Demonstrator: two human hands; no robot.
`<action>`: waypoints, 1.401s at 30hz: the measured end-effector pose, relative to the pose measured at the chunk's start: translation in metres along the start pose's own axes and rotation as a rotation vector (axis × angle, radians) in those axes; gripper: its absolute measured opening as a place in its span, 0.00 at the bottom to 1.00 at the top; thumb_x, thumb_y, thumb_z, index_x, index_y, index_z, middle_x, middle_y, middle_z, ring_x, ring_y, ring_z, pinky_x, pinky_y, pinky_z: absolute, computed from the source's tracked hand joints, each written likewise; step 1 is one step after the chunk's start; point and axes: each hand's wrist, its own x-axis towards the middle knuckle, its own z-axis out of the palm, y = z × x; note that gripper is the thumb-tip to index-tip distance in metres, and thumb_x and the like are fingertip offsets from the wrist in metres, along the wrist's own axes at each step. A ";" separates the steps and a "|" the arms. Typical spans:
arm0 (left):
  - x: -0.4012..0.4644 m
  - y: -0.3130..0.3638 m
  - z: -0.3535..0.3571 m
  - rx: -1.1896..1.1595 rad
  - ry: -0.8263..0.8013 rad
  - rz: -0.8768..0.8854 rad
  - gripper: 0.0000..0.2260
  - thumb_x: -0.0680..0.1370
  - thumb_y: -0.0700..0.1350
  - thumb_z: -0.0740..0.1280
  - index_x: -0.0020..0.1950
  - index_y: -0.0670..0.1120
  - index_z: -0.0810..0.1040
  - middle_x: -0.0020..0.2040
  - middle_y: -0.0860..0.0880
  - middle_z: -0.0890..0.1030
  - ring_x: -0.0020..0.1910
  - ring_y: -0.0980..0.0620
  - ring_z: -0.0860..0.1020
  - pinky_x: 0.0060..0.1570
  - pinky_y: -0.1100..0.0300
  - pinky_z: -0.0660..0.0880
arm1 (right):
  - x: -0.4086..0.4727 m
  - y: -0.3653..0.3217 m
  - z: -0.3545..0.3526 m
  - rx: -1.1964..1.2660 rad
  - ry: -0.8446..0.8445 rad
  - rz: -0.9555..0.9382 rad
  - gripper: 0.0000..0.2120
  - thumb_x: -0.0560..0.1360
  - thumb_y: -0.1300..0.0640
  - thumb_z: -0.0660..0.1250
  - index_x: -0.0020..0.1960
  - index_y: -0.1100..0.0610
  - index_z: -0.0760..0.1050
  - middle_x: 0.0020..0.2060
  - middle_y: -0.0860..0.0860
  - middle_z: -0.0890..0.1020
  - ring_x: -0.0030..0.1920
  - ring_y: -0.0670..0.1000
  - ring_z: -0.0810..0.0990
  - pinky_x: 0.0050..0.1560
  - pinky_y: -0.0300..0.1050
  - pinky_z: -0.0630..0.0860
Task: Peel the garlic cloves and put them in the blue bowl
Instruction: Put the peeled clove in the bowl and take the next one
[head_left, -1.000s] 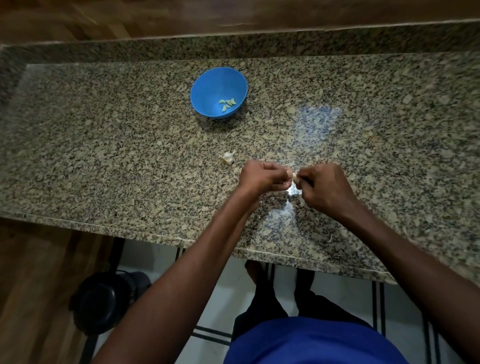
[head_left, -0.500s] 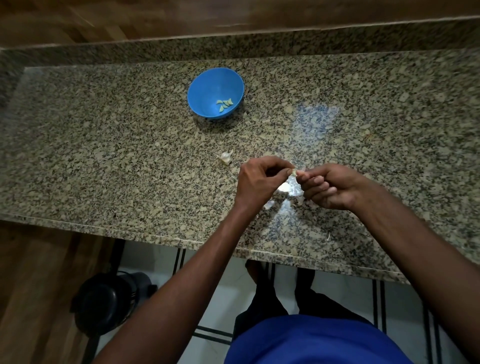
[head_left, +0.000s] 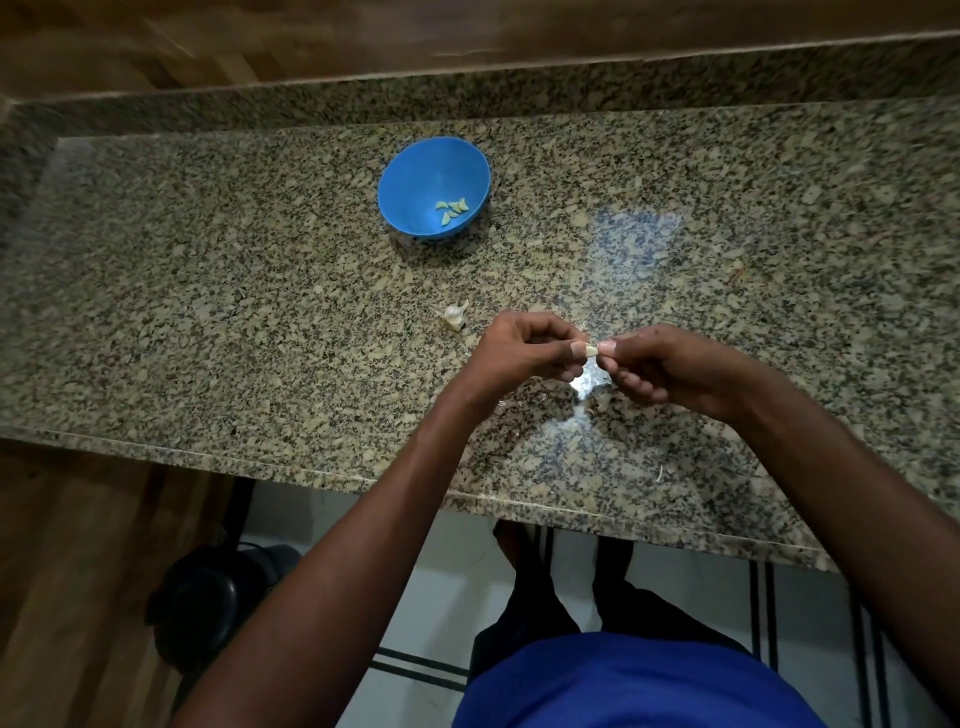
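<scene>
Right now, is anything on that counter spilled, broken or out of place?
Nothing serious. Papery garlic skins lie scattered on the granite counter beneath the left hand and right hand, which pinch a garlic clove. A garlic piece sits loose. The blue bowl stands upright, holding peeled cloves.

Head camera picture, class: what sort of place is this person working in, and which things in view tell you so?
Most likely a home kitchen. A speckled granite counter carries a blue bowl with peeled garlic cloves in it, and both hands pinch another clove over the counter. Below lies a tiled floor.
</scene>
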 end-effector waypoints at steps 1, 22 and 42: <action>0.000 -0.002 0.001 -0.021 0.004 -0.009 0.05 0.78 0.36 0.73 0.53 0.38 0.84 0.47 0.38 0.86 0.43 0.44 0.84 0.53 0.46 0.82 | -0.002 -0.001 0.001 -0.096 0.045 -0.030 0.13 0.83 0.56 0.61 0.42 0.59 0.76 0.29 0.50 0.74 0.27 0.46 0.68 0.25 0.37 0.65; 0.001 -0.008 0.009 -0.150 0.091 -0.019 0.10 0.77 0.35 0.73 0.58 0.37 0.84 0.49 0.40 0.86 0.44 0.48 0.85 0.48 0.57 0.83 | 0.005 0.020 0.014 -0.102 0.428 -0.040 0.16 0.77 0.61 0.64 0.32 0.55 0.69 0.23 0.48 0.70 0.23 0.47 0.63 0.23 0.37 0.61; 0.001 -0.030 0.022 -0.207 0.135 -0.147 0.08 0.78 0.34 0.72 0.57 0.38 0.84 0.52 0.43 0.86 0.47 0.50 0.83 0.49 0.58 0.81 | 0.005 0.030 0.021 -0.055 0.492 -0.234 0.10 0.82 0.62 0.63 0.53 0.66 0.82 0.41 0.63 0.86 0.39 0.62 0.85 0.42 0.51 0.85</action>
